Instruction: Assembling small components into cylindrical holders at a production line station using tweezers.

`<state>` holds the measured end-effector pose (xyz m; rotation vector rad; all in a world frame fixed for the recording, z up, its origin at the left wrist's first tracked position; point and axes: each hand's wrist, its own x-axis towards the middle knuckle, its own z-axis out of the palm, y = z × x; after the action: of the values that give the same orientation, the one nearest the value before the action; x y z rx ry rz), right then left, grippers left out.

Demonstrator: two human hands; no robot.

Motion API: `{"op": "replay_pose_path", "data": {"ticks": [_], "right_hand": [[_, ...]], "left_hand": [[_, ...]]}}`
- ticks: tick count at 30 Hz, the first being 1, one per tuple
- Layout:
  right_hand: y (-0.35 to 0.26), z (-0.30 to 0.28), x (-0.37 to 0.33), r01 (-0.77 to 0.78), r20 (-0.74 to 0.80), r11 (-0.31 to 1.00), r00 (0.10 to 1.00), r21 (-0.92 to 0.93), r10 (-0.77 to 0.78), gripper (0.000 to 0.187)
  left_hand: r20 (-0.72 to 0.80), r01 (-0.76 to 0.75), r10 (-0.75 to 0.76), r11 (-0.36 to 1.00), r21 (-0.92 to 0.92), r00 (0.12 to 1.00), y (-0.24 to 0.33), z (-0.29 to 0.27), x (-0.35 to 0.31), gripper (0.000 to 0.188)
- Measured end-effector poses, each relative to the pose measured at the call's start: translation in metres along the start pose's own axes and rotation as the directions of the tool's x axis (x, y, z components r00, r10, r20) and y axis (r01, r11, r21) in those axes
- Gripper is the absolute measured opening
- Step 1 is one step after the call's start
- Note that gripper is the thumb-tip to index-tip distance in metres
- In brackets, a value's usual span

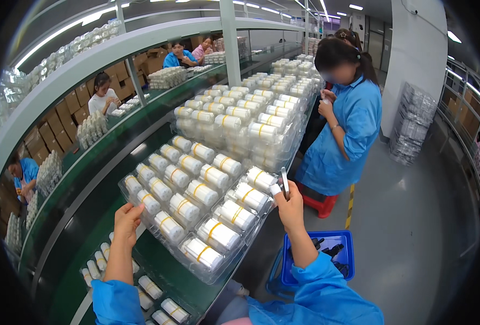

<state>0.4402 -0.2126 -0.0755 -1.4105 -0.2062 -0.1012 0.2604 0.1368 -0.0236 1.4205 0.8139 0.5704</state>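
A clear plastic tray is tilted in front of me, filled with rows of white cylindrical bundles, each with a yellow band round it. My left hand pinches the tray's left edge. At the right edge is my right hand, closed round slim metal tweezers that point up. A white cover sits on one of its fingertips, close against the tray rim; whether this hand also grips the rim is hard to see. Under the tray, more banded white bundles lie on the green work surface.
Beyond my tray stand tall stacks of similar filled trays. A blue bin with black items is on my right. A co-worker in blue is at a red stool. Across the green conveyor other people handle bundles.
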Motion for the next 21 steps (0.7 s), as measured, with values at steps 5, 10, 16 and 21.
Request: {"op": "replay_pose_path", "data": {"ticks": [5, 10, 16, 21], "right_hand": [[-0.018, 0.004, -0.008, 0.011, 0.055, 0.987, 0.998, 0.159, -0.02, 0.024], [-0.024, 0.005, -0.008, 0.049, 0.047, 0.987, 0.997, 0.155, -0.057, 0.023], [-0.021, 0.004, -0.007, 0.066, 0.033, 0.961, 0.996, 0.267, -0.078, 0.027], [-0.026, 0.006, -0.015, 0.134, 0.008, 0.936, 0.989, 0.325, -0.145, 0.035]], "left_hand": [[0.155, 0.079, -0.056, 0.985, -0.151, 0.986, 0.003, -0.011, 0.005, 0.066], [0.141, -0.043, 0.081, 0.967, -0.252, 0.987, 0.003, 0.001, 0.004, 0.06], [0.184, -0.038, 0.107, 0.939, -0.341, 0.977, 0.025, 0.017, -0.005, 0.059], [0.162, -0.079, 0.14, 0.939, -0.334, 0.977, 0.039, 0.015, -0.015, 0.065]]}}
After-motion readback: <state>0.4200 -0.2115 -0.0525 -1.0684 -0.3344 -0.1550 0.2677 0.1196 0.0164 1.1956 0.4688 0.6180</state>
